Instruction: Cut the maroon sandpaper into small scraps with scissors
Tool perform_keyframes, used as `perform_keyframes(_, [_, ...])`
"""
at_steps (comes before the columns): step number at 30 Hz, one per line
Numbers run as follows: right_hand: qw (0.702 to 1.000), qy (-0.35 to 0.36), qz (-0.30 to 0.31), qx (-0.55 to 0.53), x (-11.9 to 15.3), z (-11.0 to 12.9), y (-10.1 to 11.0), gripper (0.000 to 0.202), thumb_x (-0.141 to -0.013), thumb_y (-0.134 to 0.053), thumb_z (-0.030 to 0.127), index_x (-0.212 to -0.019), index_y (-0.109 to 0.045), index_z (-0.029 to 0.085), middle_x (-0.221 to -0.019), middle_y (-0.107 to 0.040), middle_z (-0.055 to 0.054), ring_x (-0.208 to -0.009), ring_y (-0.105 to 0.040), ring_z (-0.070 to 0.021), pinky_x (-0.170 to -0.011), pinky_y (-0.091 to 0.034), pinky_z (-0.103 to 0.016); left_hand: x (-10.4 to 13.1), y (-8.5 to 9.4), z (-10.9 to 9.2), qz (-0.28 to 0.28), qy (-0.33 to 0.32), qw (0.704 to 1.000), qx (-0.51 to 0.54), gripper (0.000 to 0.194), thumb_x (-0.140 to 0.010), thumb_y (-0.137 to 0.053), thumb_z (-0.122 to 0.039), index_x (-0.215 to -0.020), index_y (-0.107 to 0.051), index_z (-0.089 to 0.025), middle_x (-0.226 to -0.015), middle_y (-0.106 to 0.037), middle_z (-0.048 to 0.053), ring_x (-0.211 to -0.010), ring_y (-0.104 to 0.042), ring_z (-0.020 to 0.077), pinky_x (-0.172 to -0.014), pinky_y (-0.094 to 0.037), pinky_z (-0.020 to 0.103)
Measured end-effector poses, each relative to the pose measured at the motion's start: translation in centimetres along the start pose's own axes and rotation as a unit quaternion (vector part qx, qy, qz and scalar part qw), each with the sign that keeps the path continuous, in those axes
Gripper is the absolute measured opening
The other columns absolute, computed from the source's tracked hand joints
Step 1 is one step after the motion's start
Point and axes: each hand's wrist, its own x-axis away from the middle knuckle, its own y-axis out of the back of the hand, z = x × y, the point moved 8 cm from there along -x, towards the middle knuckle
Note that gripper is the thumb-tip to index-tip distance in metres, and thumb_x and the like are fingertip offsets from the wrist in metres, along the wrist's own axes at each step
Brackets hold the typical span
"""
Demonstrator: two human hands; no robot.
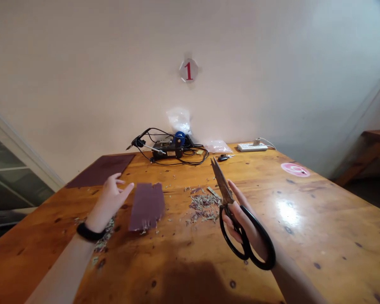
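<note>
In the head view, the person's right hand (253,236) grasps a pair of scissors (223,183), its fingers wrapped about the black handles; the blades point up and away to the left, nearly together, with a slim gap at the tips. The left hand (111,198) is released, its fingers spread and holding nothing, just beside the left edge of a small purple sheet (146,207); whether the thumb touches it cannot be told. That sheet lies on the wooden worktop (323,219) between the two hands, its near and right edges ragged. A pile of shreds (204,204) lies to its right, beside the scissors, and more scraps (105,240) lie by the left wrist, which wears a black band (90,232). Beyond the left hand lies a larger purple sheet (101,170). Toward the wall stand a black device with cables (167,151) and a white power strip (252,147), with a key (223,158) nearer.
</note>
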Motion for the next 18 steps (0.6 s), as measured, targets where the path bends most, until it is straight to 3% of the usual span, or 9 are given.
perform_keyframes(2, [1.000,-0.011,0.009,0.009,0.3,-0.9,-0.4,0.093,-0.098,-0.056,0.063,-0.166,-0.004,0.027,-0.059,-0.042,0.011,-0.043,-0.029,-0.0102,-0.042,-0.025,-0.021,1.1,-1.8,-0.8,-0.022,-0.018,1.000,-0.007,0.054,-0.097,-0.051,-0.046,-0.137,-0.049,-0.010,-0.130,-0.064,0.003,-0.119,-0.064,0.0280,-0.088,-0.054,0.028])
perform_keyframes(3, [0.999,-0.023,0.017,0.018,0.5,-1.4,-0.8,0.094,-0.098,-0.056,0.065,-0.166,-0.003,0.027,-0.060,-0.042,0.010,-0.043,-0.029,-0.0103,-0.041,-0.024,-0.021,1.8,-3.3,-1.0,-0.012,-0.024,1.000,-0.003,0.050,-0.091,-0.060,-0.044,-0.130,-0.053,-0.013,-0.119,-0.067,0.005,-0.100,-0.070,0.0213,-0.078,-0.057,0.027])
perform_keyframes(5, [0.997,-0.045,0.037,0.051,1.1,-2.4,-1.9,0.095,-0.097,-0.057,0.064,-0.167,-0.005,0.028,-0.060,-0.040,0.010,-0.043,-0.028,-0.0116,-0.041,-0.024,-0.023,3.7,-7.3,-1.1,0.088,-0.046,0.994,0.047,0.046,-0.090,-0.067,-0.042,-0.128,-0.057,-0.018,-0.103,-0.067,0.003,-0.074,-0.065,0.0141,-0.066,-0.054,0.026])
perform_keyframes(7, [0.991,-0.045,0.090,0.093,1.9,-2.8,-3.4,0.098,-0.094,-0.061,0.064,-0.167,-0.007,0.027,-0.064,-0.041,0.008,-0.048,-0.033,-0.0136,-0.045,-0.031,-0.026,5.9,-11.1,-0.9,0.200,-0.041,0.972,0.113,0.055,-0.087,-0.072,-0.046,-0.133,-0.054,-0.020,-0.080,-0.061,-0.004,-0.063,-0.056,0.0119,-0.061,-0.049,0.024])
perform_keyframes(10, [0.974,-0.051,0.193,0.112,3.4,-3.2,-5.3,0.106,-0.090,-0.062,0.072,-0.168,-0.008,0.025,-0.073,-0.053,0.003,-0.056,-0.042,-0.0160,-0.057,-0.043,-0.030,8.7,-14.7,0.1,0.321,0.036,0.924,0.204,0.079,-0.080,-0.076,-0.062,-0.142,-0.048,-0.020,-0.062,-0.050,-0.010,-0.050,-0.045,0.0101,-0.047,-0.037,0.020])
perform_keyframes(13, [0.960,-0.084,0.252,0.089,4.4,-3.9,-5.8,0.113,-0.084,-0.061,0.081,-0.167,-0.007,0.028,-0.081,-0.062,-0.001,-0.059,-0.050,-0.0176,-0.061,-0.047,-0.032,9.7,-15.3,0.4,0.336,0.093,0.889,0.296,0.084,-0.070,-0.078,-0.075,-0.129,-0.058,-0.018,-0.060,-0.055,-0.008,-0.046,-0.048,0.0096,-0.042,-0.038,0.020])
perform_keyframes(17, [0.951,-0.107,0.276,0.085,4.2,-6.6,-6.2,0.125,-0.075,-0.063,0.088,-0.167,-0.004,0.028,-0.091,-0.067,-0.005,-0.071,-0.062,-0.0244,-0.069,-0.053,-0.040,10.2,-15.2,0.4,0.344,0.130,0.866,0.340,0.058,-0.074,-0.081,-0.069,-0.097,-0.065,-0.019,-0.060,-0.064,-0.003,-0.043,-0.053,0.0080,-0.042,-0.041,0.017])
perform_keyframes(18, [0.947,-0.115,0.288,0.085,4.0,-7.6,-6.4,0.129,-0.073,-0.063,0.090,-0.167,-0.001,0.027,-0.086,-0.067,-0.004,-0.066,-0.062,-0.0240,-0.065,-0.053,-0.040,10.3,-15.2,0.5,0.347,0.137,0.862,0.343,0.053,-0.076,-0.081,-0.066,-0.094,-0.064,-0.019,-0.059,-0.066,-0.003,-0.041,-0.054,0.0078,-0.041,-0.041,0.017])
